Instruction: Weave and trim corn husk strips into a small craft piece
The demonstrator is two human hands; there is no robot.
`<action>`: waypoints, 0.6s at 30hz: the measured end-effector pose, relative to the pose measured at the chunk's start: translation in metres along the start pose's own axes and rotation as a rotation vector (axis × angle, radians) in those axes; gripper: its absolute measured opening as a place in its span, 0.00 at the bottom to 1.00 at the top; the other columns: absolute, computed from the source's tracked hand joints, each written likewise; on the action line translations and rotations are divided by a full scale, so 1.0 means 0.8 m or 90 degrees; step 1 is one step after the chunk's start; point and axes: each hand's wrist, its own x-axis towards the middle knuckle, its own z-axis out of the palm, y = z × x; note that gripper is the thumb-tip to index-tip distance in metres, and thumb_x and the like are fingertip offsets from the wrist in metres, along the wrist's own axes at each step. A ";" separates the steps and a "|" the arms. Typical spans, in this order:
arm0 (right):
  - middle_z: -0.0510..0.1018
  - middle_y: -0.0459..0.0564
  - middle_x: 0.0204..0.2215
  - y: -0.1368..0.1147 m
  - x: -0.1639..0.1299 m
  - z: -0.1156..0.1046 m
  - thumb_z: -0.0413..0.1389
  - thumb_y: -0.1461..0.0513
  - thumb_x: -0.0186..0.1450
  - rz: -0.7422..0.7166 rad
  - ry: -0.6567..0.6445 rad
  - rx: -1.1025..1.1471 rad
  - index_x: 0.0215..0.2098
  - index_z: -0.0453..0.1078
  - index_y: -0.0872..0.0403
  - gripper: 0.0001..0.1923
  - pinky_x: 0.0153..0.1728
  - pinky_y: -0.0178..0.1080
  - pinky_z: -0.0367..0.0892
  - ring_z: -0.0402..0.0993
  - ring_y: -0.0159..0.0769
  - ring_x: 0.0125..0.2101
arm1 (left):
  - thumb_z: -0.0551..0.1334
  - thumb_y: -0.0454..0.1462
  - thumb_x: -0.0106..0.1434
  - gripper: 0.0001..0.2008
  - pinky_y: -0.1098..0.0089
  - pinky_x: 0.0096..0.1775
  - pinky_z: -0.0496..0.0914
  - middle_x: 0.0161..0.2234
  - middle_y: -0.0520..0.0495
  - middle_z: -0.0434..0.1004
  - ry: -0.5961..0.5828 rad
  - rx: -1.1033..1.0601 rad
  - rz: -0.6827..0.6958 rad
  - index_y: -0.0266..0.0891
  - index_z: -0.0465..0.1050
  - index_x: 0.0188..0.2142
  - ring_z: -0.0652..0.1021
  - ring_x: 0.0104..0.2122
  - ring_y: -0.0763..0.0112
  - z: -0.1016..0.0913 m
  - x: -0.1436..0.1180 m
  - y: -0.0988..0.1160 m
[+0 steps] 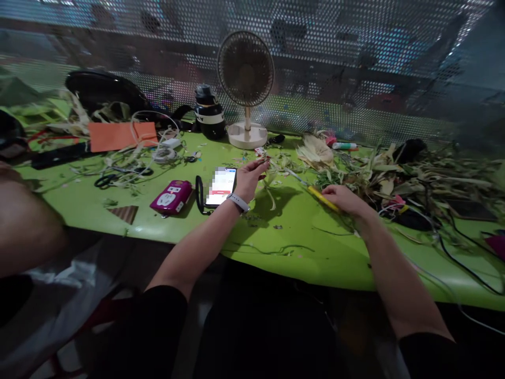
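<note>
On green surface (300,237), R hand (344,200) w/ grip closed round yellow-handled tool (315,192), prob. a knife, blade twd husk scraps (276,160). L hand (249,178) lifted just beside phone (221,185), fingers pinching small bit; can't tell what.

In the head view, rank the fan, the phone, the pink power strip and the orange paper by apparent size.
1. Fan, largest.
2. Orange paper.
3. Phone and pink power strip look about alike; not ranked.
The fan stands farther back, so its true size is unsure.
</note>
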 end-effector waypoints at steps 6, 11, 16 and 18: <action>0.62 0.40 0.17 -0.012 -0.039 0.010 0.54 0.34 0.56 -0.088 -0.186 0.445 0.34 0.67 0.52 0.31 0.22 0.37 0.68 0.55 0.26 0.15 | 0.73 0.41 0.49 0.12 0.72 0.35 0.70 0.33 0.48 0.82 -0.011 0.001 0.042 0.39 0.81 0.33 0.77 0.33 0.74 0.001 0.001 -0.002; 0.62 0.40 0.17 -0.027 -0.054 0.031 0.52 0.32 0.57 -0.125 -0.295 0.454 0.33 0.67 0.51 0.32 0.26 0.42 0.74 0.56 0.26 0.15 | 0.73 0.40 0.49 0.10 0.73 0.34 0.71 0.32 0.48 0.81 -0.009 0.014 0.072 0.38 0.80 0.31 0.76 0.31 0.75 0.002 -0.001 -0.004; 0.62 0.39 0.17 -0.032 -0.052 0.036 0.52 0.33 0.57 -0.120 -0.307 0.454 0.30 0.66 0.51 0.30 0.26 0.41 0.74 0.56 0.25 0.15 | 0.73 0.41 0.49 0.11 0.74 0.32 0.71 0.30 0.49 0.80 -0.040 0.023 0.078 0.37 0.79 0.30 0.76 0.29 0.77 0.004 -0.006 -0.009; 0.62 0.39 0.16 -0.031 -0.051 0.038 0.53 0.34 0.58 -0.119 -0.298 0.454 0.31 0.66 0.51 0.30 0.25 0.40 0.74 0.56 0.25 0.15 | 0.73 0.42 0.48 0.12 0.74 0.32 0.72 0.30 0.49 0.80 -0.048 0.030 0.074 0.37 0.78 0.28 0.76 0.29 0.77 0.006 -0.009 -0.011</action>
